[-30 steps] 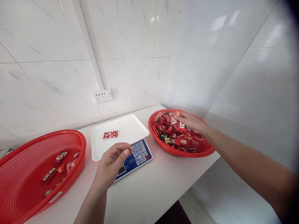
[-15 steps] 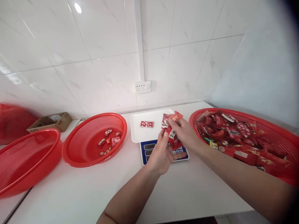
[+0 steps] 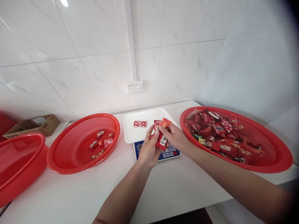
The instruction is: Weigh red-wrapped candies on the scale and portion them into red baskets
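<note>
My left hand (image 3: 149,151) is closed around several small red snack packets (image 3: 162,141) with white patches and dark lettering. Its thumb presses on them from above. From the right, my right hand (image 3: 176,136) pinches the same bunch, including an orange-red packet (image 3: 165,122) that sticks up at the top. Both hands are above the front part of a digital scale (image 3: 168,153) and hide some of its keys and display. On the scale's white tray (image 3: 130,133) lies one red packet with white dots (image 3: 140,123).
At right a large red basket (image 3: 277,157) holds a heap of red packets. Left of the scale, another red basket (image 3: 60,166) contains several packets. A third red basket (image 3: 35,155) tilts at far left, before an open cardboard box (image 3: 50,126). A wall socket (image 3: 135,86) is behind.
The view has swung slightly right, so things sit further left. My left fingers have drawn in around the packets, and the bunch is lower and more compact between my hands.
</note>
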`<state>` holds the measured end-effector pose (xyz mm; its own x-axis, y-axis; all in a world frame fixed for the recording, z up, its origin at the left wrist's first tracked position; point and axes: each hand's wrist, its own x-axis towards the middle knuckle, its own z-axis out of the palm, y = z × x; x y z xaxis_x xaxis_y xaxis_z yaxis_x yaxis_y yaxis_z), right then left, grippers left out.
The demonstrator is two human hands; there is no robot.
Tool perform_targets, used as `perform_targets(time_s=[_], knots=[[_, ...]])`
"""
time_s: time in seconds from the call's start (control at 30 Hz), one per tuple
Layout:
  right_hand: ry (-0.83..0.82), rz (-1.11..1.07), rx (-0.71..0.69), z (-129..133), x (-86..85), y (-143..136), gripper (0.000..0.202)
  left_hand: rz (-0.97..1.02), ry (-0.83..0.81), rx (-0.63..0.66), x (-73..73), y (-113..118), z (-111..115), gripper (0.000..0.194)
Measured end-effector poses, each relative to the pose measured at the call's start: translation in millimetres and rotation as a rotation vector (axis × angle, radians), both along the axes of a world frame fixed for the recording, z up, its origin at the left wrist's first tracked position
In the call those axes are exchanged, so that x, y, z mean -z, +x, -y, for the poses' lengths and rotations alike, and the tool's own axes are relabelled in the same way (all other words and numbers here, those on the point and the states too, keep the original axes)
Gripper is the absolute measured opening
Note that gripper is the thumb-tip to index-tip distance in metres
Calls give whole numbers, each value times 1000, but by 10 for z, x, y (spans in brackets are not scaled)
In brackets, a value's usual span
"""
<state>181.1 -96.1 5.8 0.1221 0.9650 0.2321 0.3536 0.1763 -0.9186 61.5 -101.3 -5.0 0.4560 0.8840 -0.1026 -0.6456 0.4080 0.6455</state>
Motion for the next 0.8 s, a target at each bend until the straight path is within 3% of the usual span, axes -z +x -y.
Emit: perform_targets(time_s=[0.37,0.5,0.6,0.7,0.8], knots=[[10,-193,-7,-90,1,29,26,30,-134,-104,71,31,-59,16],[37,-287,37,-157,24,36,28,22,-181,-132,74,40,-73,10],[-33,-274,123,-245,52,90,33,25,-208,-146,53,33,-75,7],[-84,-226,201,-374,79,176,37,22,-241,-120,-5,17,-42,7],[-142,-174,173,-506,81,236,35,3,-243,9,-74,0,41,9]])
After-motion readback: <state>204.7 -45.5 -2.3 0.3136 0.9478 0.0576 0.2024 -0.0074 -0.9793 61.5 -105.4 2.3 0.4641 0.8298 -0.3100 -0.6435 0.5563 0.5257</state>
